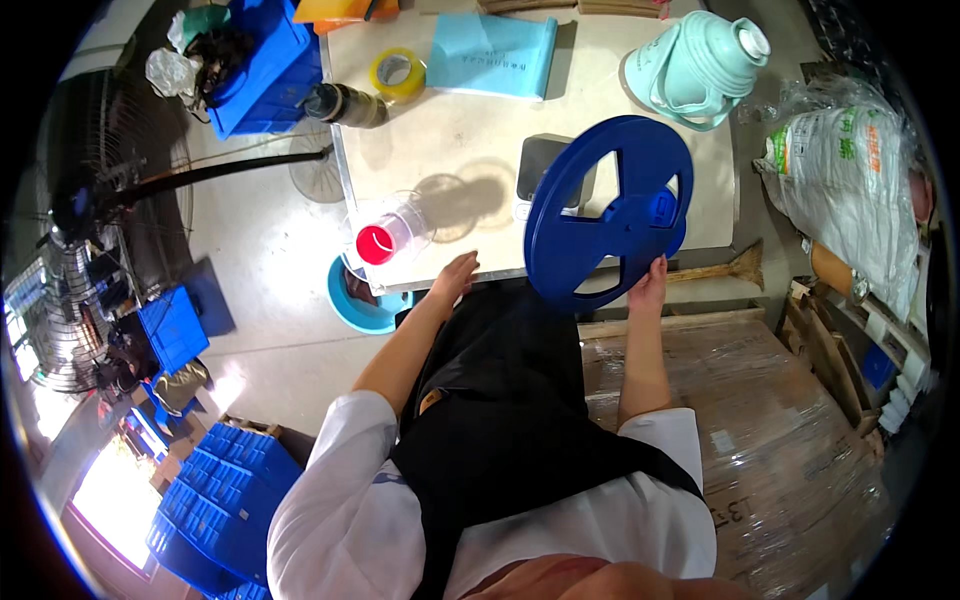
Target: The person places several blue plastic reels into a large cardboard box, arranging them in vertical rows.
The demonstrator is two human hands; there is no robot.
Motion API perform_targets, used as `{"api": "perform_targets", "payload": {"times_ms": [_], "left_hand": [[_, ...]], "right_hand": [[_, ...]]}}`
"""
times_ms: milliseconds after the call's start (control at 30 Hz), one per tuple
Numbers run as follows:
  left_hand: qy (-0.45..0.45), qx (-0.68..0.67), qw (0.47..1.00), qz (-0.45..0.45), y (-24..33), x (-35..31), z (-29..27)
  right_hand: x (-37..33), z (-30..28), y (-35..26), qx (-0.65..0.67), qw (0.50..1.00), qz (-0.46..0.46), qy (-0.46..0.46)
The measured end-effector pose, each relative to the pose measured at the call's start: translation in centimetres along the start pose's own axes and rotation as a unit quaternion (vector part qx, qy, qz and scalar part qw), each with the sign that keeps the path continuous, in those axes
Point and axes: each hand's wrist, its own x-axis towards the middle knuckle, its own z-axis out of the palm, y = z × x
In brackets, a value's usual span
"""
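Note:
My right hand (648,287) grips the lower right rim of a large blue plastic reel (572,205). The reel is held up tilted in front of the table, with wide cut-outs around its hub. My left hand (458,276) is at the table's front edge, fingers stretched out and holding nothing. Just beyond it, on the table's left corner, stands a clear cylindrical container (404,228) with a red end. Partly hidden behind the reel lies a small flat device with a dark grey top (541,160).
On the table (480,130) are a tape roll (397,73), dark bottle (345,105), blue booklet (492,57) and mint-green jug (690,75). A light-blue basin (362,315) sits below its left corner. A fan (75,205) stands left; wrapped cartons (740,420) are at right.

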Motion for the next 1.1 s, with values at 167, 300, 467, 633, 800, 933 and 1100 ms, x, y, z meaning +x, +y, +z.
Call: {"api": "perform_targets", "payload": {"times_ms": [167,300,467,633,800,933,1100], "left_hand": [[0.079,0.432,0.842,0.312,5.9,9.7,5.2],[0.162,0.545,0.691,0.447,11.9,15.4,10.1],[0.151,0.611,0.677,0.383,12.2,18.3,12.6],[0.169,0.591,0.708,0.349,10.6,16.8,11.9],[0.209,0.511,0.765,0.332,7.8,14.8,9.9],[0.298,0.338,0.820,0.353,1.3,10.1,6.2],[0.231,0.356,0.876,0.229,-8.1,-0.5,4.5]], "right_hand": [[0.2,-1.6,-1.7,0.031,0.996,0.060,-0.050],[0.5,-4.6,-1.9,-0.011,0.997,0.059,-0.045],[1.4,-7.0,-3.4,0.047,0.991,0.106,-0.072],[3.0,-4.7,-4.6,-0.040,0.995,0.084,-0.030],[6.5,-3.1,-3.9,-0.007,0.990,0.108,-0.093],[8.0,2.5,-0.7,-0.150,0.986,0.068,-0.016],[11.1,5.0,2.9,-0.208,0.975,0.059,-0.056]]}}
